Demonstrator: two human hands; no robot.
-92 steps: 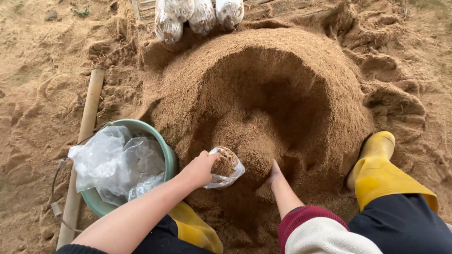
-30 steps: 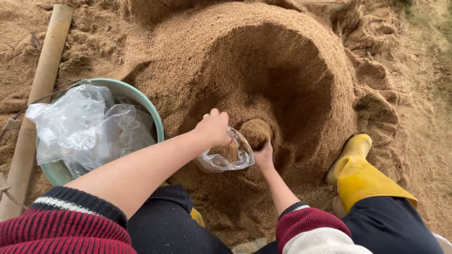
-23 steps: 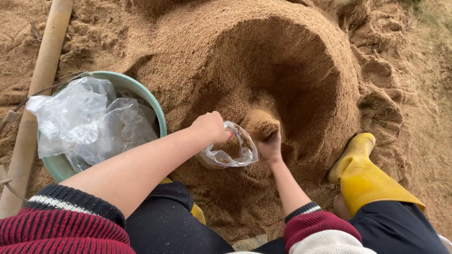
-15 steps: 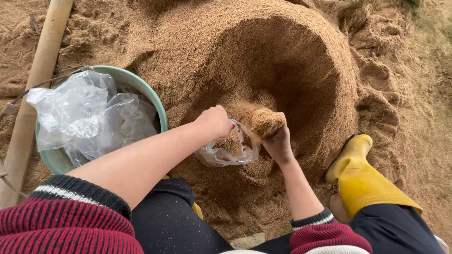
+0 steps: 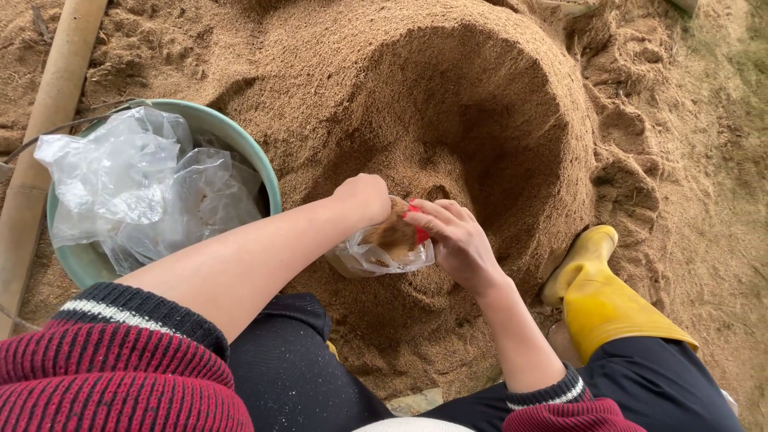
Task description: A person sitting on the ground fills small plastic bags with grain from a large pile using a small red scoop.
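My left hand [image 5: 364, 198] grips the rim of a small clear plastic bag [image 5: 376, 258] partly filled with brown sawdust. My right hand [image 5: 452, 240] presses at the bag's mouth from the right, fingers over the sawdust inside, red nails showing. The bag rests against the foot of a large hollowed sawdust mound [image 5: 448, 104].
A green basin [image 5: 260, 172] at left holds several crumpled clear plastic bags [image 5: 136, 192]. A wooden pole [image 5: 48, 120] lies along the left edge. My yellow rubber boot [image 5: 600, 300] stands at the right, against the mound. Loose sawdust covers the ground all around.
My right hand scooped sawdust from the mound's hollow and brought it to the bag's mouth. The left hand kept holding the bag open in the same place.
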